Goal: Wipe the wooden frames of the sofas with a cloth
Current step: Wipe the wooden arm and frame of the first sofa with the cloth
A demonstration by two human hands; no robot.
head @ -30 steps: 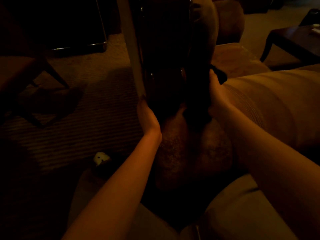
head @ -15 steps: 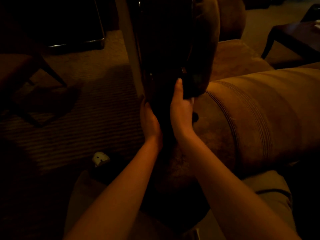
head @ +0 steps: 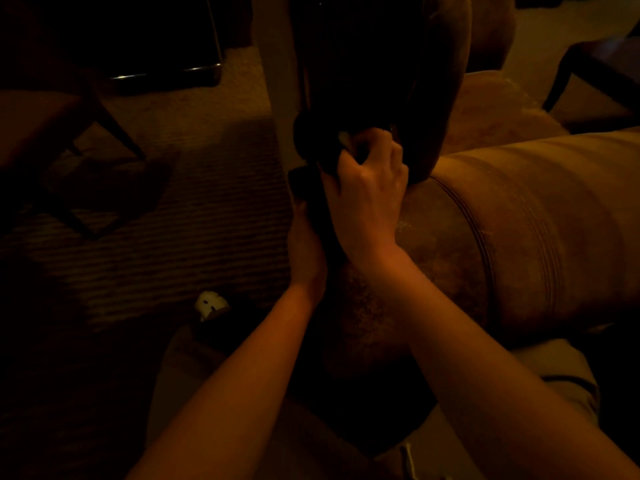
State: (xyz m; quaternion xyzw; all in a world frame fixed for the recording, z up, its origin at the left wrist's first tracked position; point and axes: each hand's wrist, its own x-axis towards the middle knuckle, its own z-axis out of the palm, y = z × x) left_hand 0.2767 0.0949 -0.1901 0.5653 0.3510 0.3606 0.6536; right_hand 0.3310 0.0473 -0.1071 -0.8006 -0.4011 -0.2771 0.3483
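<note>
Sofa frame (head: pixel 346 64), the dark wooden upright at the end of the sofa, top centre, beside the padded armrest (head: pixel 519 220). Very dim; can't tell which wood is already clean, so progress looks mid-job at best: this post is in hand, other frames likely left. Cloth (head: pixel 311 147) is dark, bunched against the post's lower part. Right hand (head: pixel 367 188) grips the cloth, fingers (head: pixel 381 140) curled round it and pressed to the wood. Left hand (head: pixel 306 244) sits just below, against the frame's lower edge, partly hidden behind the right hand; whether its fingers grip or only rest there, I cannot tell. Carpet (head: pixel 173 220) to the left.
</note>
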